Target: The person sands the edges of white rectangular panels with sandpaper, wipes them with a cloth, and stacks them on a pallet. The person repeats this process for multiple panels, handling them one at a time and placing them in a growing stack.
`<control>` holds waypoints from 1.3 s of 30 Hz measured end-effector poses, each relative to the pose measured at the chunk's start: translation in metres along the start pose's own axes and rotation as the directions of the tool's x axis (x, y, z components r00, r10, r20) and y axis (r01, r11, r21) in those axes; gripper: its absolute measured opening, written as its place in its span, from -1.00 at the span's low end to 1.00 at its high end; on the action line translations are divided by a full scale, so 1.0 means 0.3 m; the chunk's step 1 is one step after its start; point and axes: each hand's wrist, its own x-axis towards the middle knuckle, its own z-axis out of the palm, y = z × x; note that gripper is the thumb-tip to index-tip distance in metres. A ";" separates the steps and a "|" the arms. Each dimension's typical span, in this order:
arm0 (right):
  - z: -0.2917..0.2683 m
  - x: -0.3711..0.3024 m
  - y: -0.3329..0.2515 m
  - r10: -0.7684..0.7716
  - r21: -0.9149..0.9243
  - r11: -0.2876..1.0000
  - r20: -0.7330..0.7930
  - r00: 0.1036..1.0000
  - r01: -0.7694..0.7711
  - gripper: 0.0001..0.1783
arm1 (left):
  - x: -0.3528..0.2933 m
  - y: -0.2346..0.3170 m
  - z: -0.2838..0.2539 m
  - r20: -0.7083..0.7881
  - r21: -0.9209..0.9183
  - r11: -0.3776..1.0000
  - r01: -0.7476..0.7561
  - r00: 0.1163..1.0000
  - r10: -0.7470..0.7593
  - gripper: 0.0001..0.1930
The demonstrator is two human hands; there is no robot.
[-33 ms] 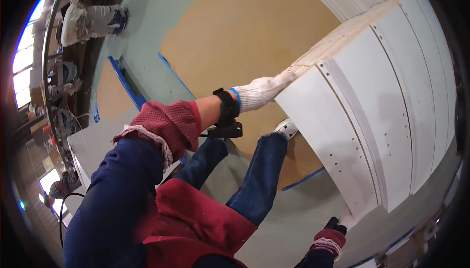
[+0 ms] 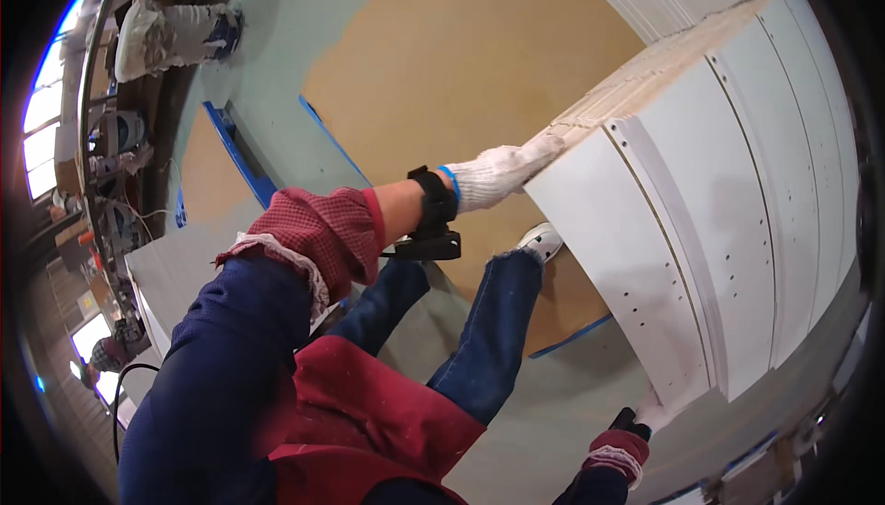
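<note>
White boards with drilled holes [image 2: 604, 237] stand packed side by side in a row on the right, their raw wood-coloured edges [image 2: 659, 71] facing away from me. My left hand [image 2: 502, 173], in a white knit glove, is closed on the far corner of the nearest white board. A black strap with a small box circles that wrist. At the board's near lower corner is my right hand [image 2: 653, 413], also in a pale glove. It grips the corner, with most of its fingers hidden by the board.
Brown sheeting [image 2: 479, 53] covers part of the green-grey floor. A blue rail [image 2: 238, 156] lies to the left. My shoe [image 2: 540, 241] is close to the nearest board. A pale panel stack [image 2: 184, 261] stands left of me, and a wrapped white bundle [image 2: 171, 42] sits far left.
My left hand and the board's far corner sit very slightly further right. Both hands keep the same hold.
</note>
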 end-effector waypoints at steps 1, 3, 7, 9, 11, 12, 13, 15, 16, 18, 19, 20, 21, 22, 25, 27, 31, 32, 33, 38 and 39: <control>0.004 -0.011 0.014 0.110 0.283 0.954 -0.040 0.993 -0.095 -0.29 | 0.004 -0.027 -0.002 -0.008 -0.019 0.999 -0.047 0.999 0.047 -0.31; -0.025 -0.021 0.065 0.440 0.797 0.560 -0.055 0.896 -0.226 -0.29 | 0.032 -0.075 -0.014 0.000 -0.152 0.987 -0.055 0.998 0.056 -0.33; -0.006 -0.267 0.197 0.587 0.655 0.469 0.271 0.763 -0.593 -0.05 | 0.109 -0.273 -0.013 -0.026 -0.681 0.694 -0.235 0.955 0.297 -0.22; 0.089 -0.516 0.179 0.600 0.297 0.597 0.451 0.661 -0.745 -0.03 | 0.001 -0.329 -0.012 -0.067 -0.884 0.436 -0.168 0.969 0.237 -0.11; 0.251 -0.712 0.016 0.696 -0.154 0.592 0.593 0.405 -0.791 -0.07 | -0.062 -0.504 -0.022 -0.047 -0.887 0.446 -0.122 0.983 0.176 -0.08; 0.306 -0.784 0.009 0.704 -0.114 0.548 0.599 0.382 -0.829 -0.11 | -0.106 -0.607 -0.043 0.019 -0.874 0.484 -0.037 0.994 0.109 -0.13; 0.358 -0.846 0.017 0.709 -0.066 0.493 0.609 0.356 -0.868 -0.16 | -0.174 -0.677 -0.064 0.020 -0.866 0.499 0.013 1.000 0.010 -0.20; 0.447 -0.956 -0.123 0.667 -0.133 0.639 0.586 0.460 -0.757 -0.21 | -0.292 -0.884 -0.124 0.035 -0.846 0.525 0.099 0.991 -0.130 -0.25; 0.473 -0.998 -0.188 0.636 -0.172 0.707 0.578 0.511 -0.686 -0.23 | -0.347 -1.012 -0.158 0.038 -0.837 0.529 0.137 0.980 -0.194 -0.27; 0.473 -0.980 -0.204 0.615 -0.192 0.731 0.601 0.510 -0.655 -0.24 | -0.487 -1.252 -0.205 -0.084 -0.834 0.534 0.139 0.925 -0.371 -0.41; 0.466 -0.960 -0.210 0.602 -0.199 0.742 0.618 0.506 -0.640 -0.24 | -0.541 -1.438 -0.223 -0.050 -0.895 0.441 0.068 0.967 -0.251 -0.58; 0.450 -0.934 -0.210 0.565 -0.230 0.764 0.691 0.451 -0.603 -0.23 | -0.621 -1.444 -0.243 -0.110 -0.911 0.405 0.072 0.907 -0.407 -0.55; 0.451 -0.922 -0.228 0.553 -0.280 0.816 0.633 0.542 -0.506 -0.21 | -0.707 -1.524 -0.276 -0.061 -0.956 0.287 0.058 0.919 -0.390 -0.53; 0.461 -0.926 -0.251 0.528 -0.332 0.849 0.568 0.631 -0.412 -0.19 | -0.778 -1.571 -0.293 -0.141 -0.943 0.332 0.035 0.860 -0.490 -0.55; 0.536 -1.017 -0.397 0.509 -0.380 0.860 0.572 0.644 -0.342 -0.19 | -0.906 -1.831 -0.296 -0.189 -0.954 0.299 -0.021 0.816 -0.546 -0.40; 0.599 -1.071 -0.425 0.490 -0.380 0.870 0.615 0.617 -0.312 -0.37 | -1.005 -1.794 -0.316 -0.226 -0.965 0.240 -0.105 0.795 -0.563 -0.34; 0.728 -1.237 -0.530 0.498 -0.530 0.843 0.706 0.503 -0.092 -0.56 | -1.135 -1.682 -0.386 -0.350 -0.934 0.217 -0.283 0.847 -0.401 -0.28; 0.760 -1.299 -0.578 0.466 -0.548 0.837 0.711 0.526 -0.001 -0.58 | -1.158 -1.625 -0.426 -0.403 -0.912 0.236 -0.336 0.844 -0.354 -0.27; 0.775 -1.356 -0.610 0.433 -0.562 0.822 0.719 0.543 0.089 -0.58 | -1.209 -1.554 -0.470 -0.454 -0.885 0.230 -0.404 0.857 -0.244 -0.28; 0.966 -1.382 -0.764 0.585 -0.630 0.772 0.755 0.297 0.081 -0.57 | -1.615 -1.141 -0.879 -0.845 -0.378 0.202 -0.904 0.426 0.323 -0.29; 1.005 -1.385 -0.804 0.594 -0.625 0.779 0.762 0.259 0.051 -0.58 | -1.746 -1.055 -0.980 -0.874 -0.169 0.216 -0.962 0.248 0.418 -0.27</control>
